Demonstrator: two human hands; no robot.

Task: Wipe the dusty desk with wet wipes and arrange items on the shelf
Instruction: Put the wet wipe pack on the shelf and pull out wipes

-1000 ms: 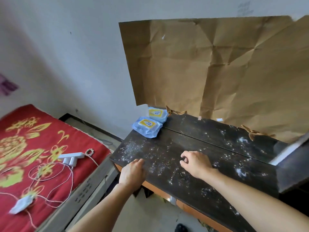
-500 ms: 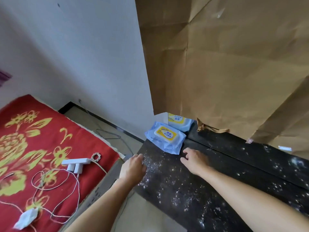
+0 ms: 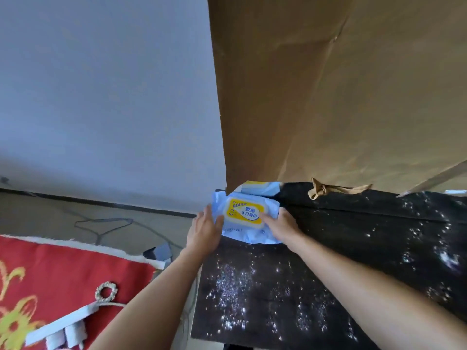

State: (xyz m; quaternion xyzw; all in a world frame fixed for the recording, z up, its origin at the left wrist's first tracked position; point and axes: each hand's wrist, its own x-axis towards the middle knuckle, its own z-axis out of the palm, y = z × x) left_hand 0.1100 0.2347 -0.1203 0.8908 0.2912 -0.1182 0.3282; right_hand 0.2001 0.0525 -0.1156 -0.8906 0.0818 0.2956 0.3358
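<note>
A blue wet wipes pack (image 3: 246, 213) with a yellow lid lies at the far left corner of the dark desk (image 3: 328, 261), which is speckled with white dust. My left hand (image 3: 204, 232) holds the pack's left edge, thumb on top. At the pack's right side, my right hand (image 3: 284, 226) holds it with the thumb against the yellow lid. A second wipes pack (image 3: 261, 187) lies just behind, partly hidden under the brown paper.
Creased brown paper (image 3: 341, 97) hangs on the wall behind the desk, with a twisted paper scrap (image 3: 326, 190) at its foot. Left of the desk is a bed with a red flowered blanket (image 3: 63, 274), a white power strip (image 3: 60, 327) and a cord ring. Bare floor lies between.
Both hands moved forward across the desk from its front area to the wipes pack and took hold of it. The view came closer and swung left toward the corner.
</note>
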